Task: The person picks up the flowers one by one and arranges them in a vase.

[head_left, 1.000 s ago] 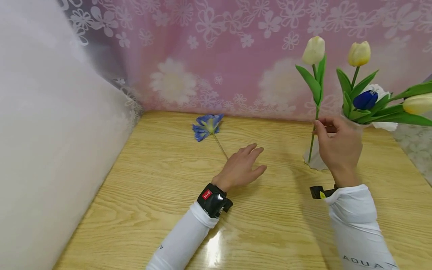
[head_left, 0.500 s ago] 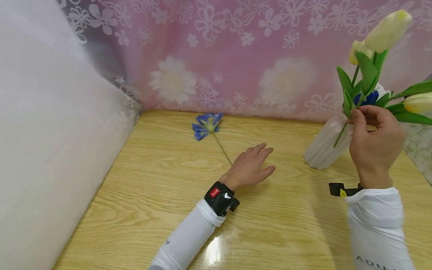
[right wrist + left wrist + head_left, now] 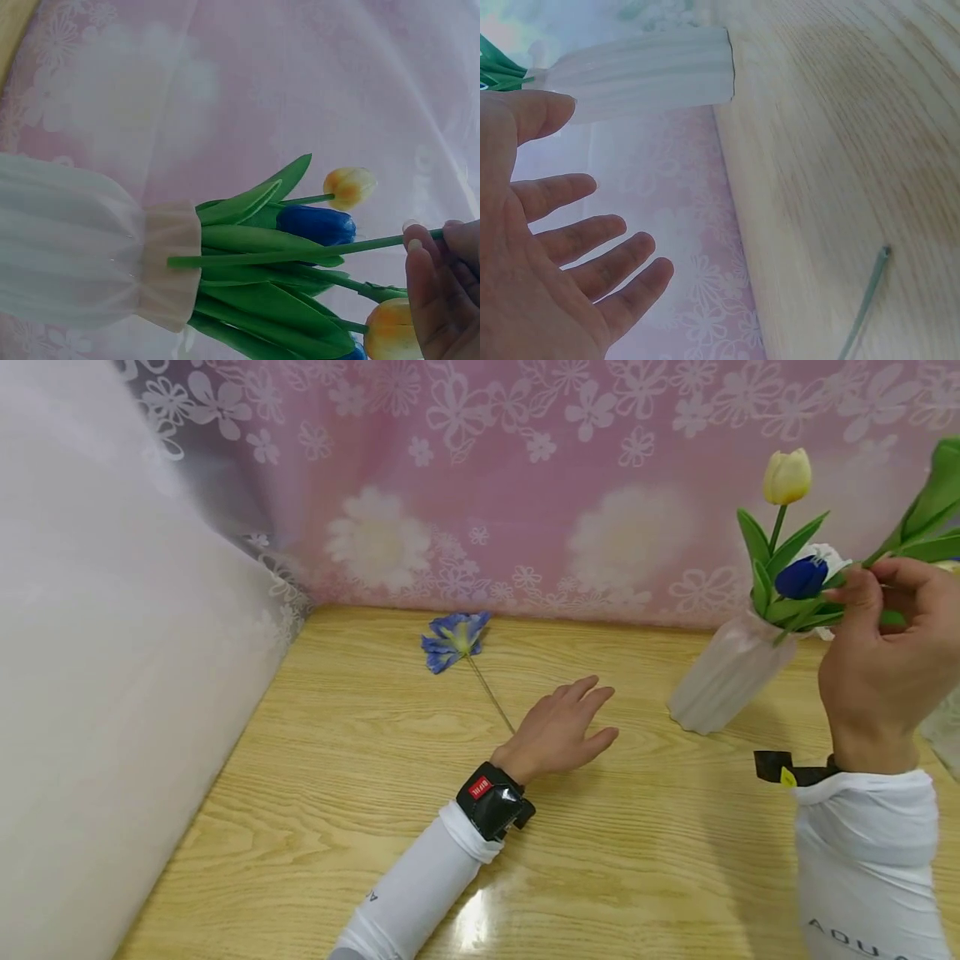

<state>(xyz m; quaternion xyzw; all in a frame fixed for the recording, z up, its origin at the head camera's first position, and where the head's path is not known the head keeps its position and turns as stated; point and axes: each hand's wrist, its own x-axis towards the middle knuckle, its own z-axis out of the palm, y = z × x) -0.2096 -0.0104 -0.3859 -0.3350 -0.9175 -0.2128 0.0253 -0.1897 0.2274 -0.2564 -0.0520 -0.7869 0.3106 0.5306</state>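
Note:
My right hand pinches the green stem of a tulip between thumb and fingers. Its leaves reach the right edge of the head view; its bloom is out of frame. The stem's cut end overlaps the rim of the white ribbed vase in the right wrist view. That vase holds a cream-yellow tulip, a blue tulip and other flowers. My left hand, fingers spread and holding nothing, hovers by the stem of a blue-purple flower lying on the table.
The wood-grain table runs back to a pink curtain with white flower patterns. A white sheet hangs along the left side. In the head view the vase leans toward the right.
My right hand has carried the tulip rightward, from upright left of the vase to tilted right with its stem end by the mouth. My left hand has shifted slightly right.

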